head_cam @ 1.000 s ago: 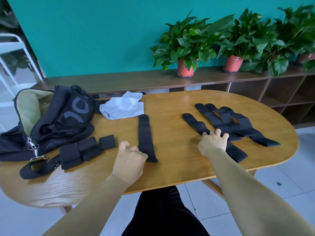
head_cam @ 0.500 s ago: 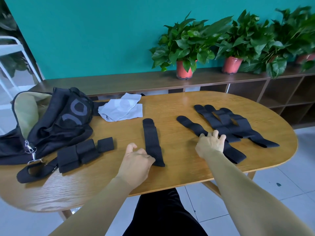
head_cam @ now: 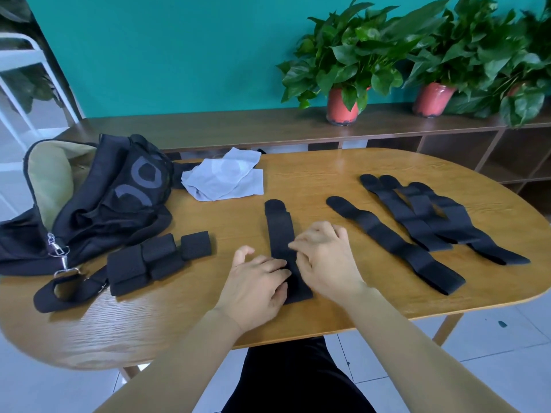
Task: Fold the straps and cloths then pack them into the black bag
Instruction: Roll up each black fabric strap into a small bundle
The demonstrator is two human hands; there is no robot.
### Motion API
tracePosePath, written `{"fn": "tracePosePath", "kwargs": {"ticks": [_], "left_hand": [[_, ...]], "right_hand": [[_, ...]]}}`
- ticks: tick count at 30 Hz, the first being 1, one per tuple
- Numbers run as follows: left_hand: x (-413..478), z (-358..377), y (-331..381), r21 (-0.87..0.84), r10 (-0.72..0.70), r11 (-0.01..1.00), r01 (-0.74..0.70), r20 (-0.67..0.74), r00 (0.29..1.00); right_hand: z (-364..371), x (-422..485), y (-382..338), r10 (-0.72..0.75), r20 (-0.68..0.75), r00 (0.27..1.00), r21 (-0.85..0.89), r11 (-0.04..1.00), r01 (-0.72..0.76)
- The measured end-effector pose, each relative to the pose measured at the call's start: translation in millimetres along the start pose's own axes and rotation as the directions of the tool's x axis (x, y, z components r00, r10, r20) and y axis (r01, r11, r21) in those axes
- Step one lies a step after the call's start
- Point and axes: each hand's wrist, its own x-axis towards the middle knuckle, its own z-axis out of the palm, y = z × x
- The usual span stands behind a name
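On the table (head_cam: 328,180), the bag (head_cam: 98,210) is sitting far left. The folded straps (head_cam: 149,260) are lying just right of it, nearer. The cloths (head_cam: 226,180) are lying far centre, right of the bag. The centre strap (head_cam: 280,231) is running near to far, with the left hand (head_cam: 256,281) touching its left edge and the right hand (head_cam: 325,257) at its right edge. The single strap (head_cam: 387,239) is lying right of that, the strap pile (head_cam: 432,219) further right. The shelf (head_cam: 208,126) is standing behind the table, with potted plants (head_cam: 343,105) sitting on its right part.

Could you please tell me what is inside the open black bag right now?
The black bag gapes open, showing only its pale green lining; no strap or cloth is visible inside. Its collapsed black fabric covers the rest of the interior, which cannot be checked.
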Motion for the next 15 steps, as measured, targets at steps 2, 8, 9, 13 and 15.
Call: {"fn": "tracePosePath", "kwargs": {"ticks": [2,8,9,13,15], "left_hand": [[-3.4,2.6,-2.3,-0.018,0.000,1.000,0.000,-0.011,1.000],[-9.9,3.3,-4.1,-0.086,0.008,0.996,-0.009,-0.013,1.000],[-10.5,2.9,-4.5,-0.095,0.005,0.996,-0.006,-0.008,1.000],[-13.1,3.4,-6.2,-0.126,0.004,0.992,-0.006,-0.018,1.000],[-13.9,2.9,-7.2,-0.141,0.000,0.990,-0.003,-0.021,1.000]], "right_hand": [[1.6,-8.1,-7.5,-0.055,0.037,0.998,0.027,0.998,0.054],[18.9,-3.1,-9.9,-0.029,0.357,0.934,-0.087,0.994,0.064],[21.3,2.3,-9.5,-0.011,0.375,0.927,-0.098,0.994,0.052],[29.8,28.9,-6.0,0.083,0.446,0.891,-0.167,0.986,-0.008],[33.5,40.9,-2.1,0.125,0.483,0.867,-0.205,0.978,-0.027]]}}
